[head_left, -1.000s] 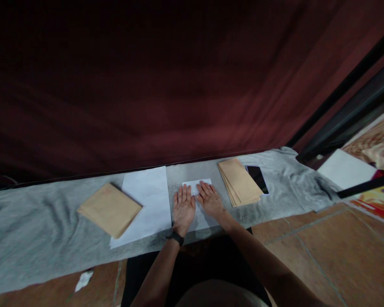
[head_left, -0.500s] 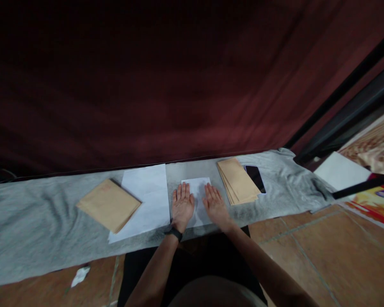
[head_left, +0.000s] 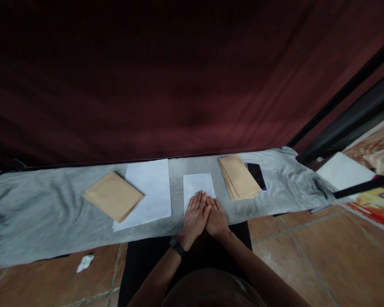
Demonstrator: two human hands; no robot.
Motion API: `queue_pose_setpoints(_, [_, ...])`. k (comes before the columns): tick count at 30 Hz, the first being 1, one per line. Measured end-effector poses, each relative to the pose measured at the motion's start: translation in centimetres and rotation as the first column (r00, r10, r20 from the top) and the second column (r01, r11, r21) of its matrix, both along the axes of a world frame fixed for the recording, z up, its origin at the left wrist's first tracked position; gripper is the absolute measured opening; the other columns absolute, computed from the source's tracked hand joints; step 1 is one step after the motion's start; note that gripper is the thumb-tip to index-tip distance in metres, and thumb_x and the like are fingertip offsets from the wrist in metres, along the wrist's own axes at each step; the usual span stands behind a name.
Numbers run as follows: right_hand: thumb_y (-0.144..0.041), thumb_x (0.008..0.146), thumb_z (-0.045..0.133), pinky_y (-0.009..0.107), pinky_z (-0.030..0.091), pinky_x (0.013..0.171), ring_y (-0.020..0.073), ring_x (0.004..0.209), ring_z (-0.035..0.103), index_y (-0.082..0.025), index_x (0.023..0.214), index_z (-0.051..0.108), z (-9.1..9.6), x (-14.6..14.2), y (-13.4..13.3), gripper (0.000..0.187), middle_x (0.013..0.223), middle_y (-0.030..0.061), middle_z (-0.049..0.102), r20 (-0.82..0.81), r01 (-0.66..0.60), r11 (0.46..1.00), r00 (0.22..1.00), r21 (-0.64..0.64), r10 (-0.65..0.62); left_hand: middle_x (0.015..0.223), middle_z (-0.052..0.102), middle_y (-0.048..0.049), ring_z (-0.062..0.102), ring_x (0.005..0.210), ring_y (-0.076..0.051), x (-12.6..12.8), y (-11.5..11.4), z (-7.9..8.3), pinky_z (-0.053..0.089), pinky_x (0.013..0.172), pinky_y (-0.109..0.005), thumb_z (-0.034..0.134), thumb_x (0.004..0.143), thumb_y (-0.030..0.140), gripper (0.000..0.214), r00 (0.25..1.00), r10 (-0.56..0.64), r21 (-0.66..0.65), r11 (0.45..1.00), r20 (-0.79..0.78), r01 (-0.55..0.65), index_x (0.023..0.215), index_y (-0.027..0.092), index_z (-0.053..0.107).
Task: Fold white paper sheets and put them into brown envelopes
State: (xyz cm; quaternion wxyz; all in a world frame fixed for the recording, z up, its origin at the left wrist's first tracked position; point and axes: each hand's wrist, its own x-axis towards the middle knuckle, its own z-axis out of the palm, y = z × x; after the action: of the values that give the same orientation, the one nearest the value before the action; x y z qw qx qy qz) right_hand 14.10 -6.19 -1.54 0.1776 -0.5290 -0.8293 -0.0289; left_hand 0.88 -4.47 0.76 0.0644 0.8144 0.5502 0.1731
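Observation:
A folded white sheet (head_left: 198, 185) lies on the grey cloth (head_left: 45, 213) in front of me. My left hand (head_left: 195, 217) and my right hand (head_left: 216, 217) lie flat side by side on its near end, fingers stretched out and touching each other. A black band sits on my left wrist. Left of the sheet lies a larger white paper (head_left: 149, 192) with a stack of tan envelopes (head_left: 113, 196) partly on it. Right of the sheet lies a second stack of tan envelopes (head_left: 239, 177).
A black phone (head_left: 256, 175) lies just right of the right-hand envelopes. A dark red curtain hangs behind the cloth-covered surface. A white sheet (head_left: 344, 170) lies at the far right beyond a black bar. A paper scrap (head_left: 85, 263) lies on the tiled floor.
Both hands slid back toward me along the folded sheet and came together, from spread apart on it to side by side at its near end.

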Motion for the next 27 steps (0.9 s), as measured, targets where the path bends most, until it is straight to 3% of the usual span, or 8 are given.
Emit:
queue_pose_setpoints(4, [-0.020, 0.098, 0.041, 0.045, 0.025, 0.122, 0.0239, 0.147, 0.036, -0.013, 0.158, 0.027, -0.1, 0.4, -0.2, 0.062, 0.158, 0.0115, 0.041, 0.010, -0.012, 1.000, 1.000, 0.008, 0.012, 0.163, 0.031, -0.0141, 0.024, 0.152, -0.023, -0.7, -1.8, -0.4, 0.025, 0.124, -0.046, 0.030, 0.104, 0.046, 0.064, 0.999, -0.004, -0.010, 1.000, -0.038, 0.003, 0.158, 0.012, 0.023])
queue_pose_setpoints(8, [-0.028, 0.102, 0.040, 0.046, 0.026, 0.121, 0.0256, 0.145, 0.039, -0.013, 0.159, 0.026, 0.1, 1.4, -0.5, 0.061, 0.157, 0.0126, 0.042, -0.016, -0.011, 1.000, 1.000, 0.028, 0.011, 0.162, 0.030, -0.0159, 0.023, 0.153, -0.024, -2.4, -2.2, -0.7, 0.025, 0.125, -0.046, 0.036, 0.102, 0.047, 0.066, 0.996, 0.021, 0.012, 1.000, -0.088, -0.020, 0.157, 0.009, 0.027])
queue_pose_setpoints(13, [-0.033, 0.104, 0.040, 0.046, 0.030, 0.120, 0.0268, 0.142, 0.044, -0.013, 0.158, 0.029, 0.4, 3.3, -1.1, 0.058, 0.155, 0.0125, 0.045, -0.014, 0.023, 0.999, 1.000, 0.025, -0.023, 0.161, 0.032, -0.0157, 0.024, 0.152, -0.024, -3.3, -2.8, -0.7, 0.025, 0.125, -0.045, 0.036, 0.102, 0.039, 0.062, 0.990, 0.095, 0.038, 0.995, -0.099, -0.092, 0.155, 0.008, 0.031])
queue_pose_setpoints(20, [-0.028, 0.104, 0.039, 0.045, 0.030, 0.120, 0.0256, 0.141, 0.045, -0.014, 0.160, 0.023, 0.8, 5.3, -2.0, 0.059, 0.155, 0.0125, 0.045, 0.015, 0.049, 0.998, 0.999, 0.030, -0.049, 0.159, 0.036, -0.0162, 0.029, 0.150, -0.027, -4.1, -3.7, -0.4, 0.031, 0.122, -0.048, 0.035, 0.101, 0.032, 0.059, 0.979, 0.185, 0.028, 0.983, -0.086, -0.184, 0.155, 0.009, 0.033])
queue_pose_setpoints(27, [-0.026, 0.105, 0.035, 0.050, 0.035, 0.117, 0.0291, 0.145, 0.040, -0.013, 0.160, 0.020, 1.4, 3.6, -2.1, 0.059, 0.158, 0.0149, 0.039, -0.058, 0.058, 0.998, 0.997, 0.034, -0.056, 0.159, 0.036, -0.0171, 0.030, 0.150, -0.027, -4.1, -4.3, -0.2, 0.031, 0.122, -0.047, 0.033, 0.101, 0.030, 0.057, 0.965, 0.239, 0.059, 0.971, -0.104, -0.234, 0.154, 0.007, 0.034])
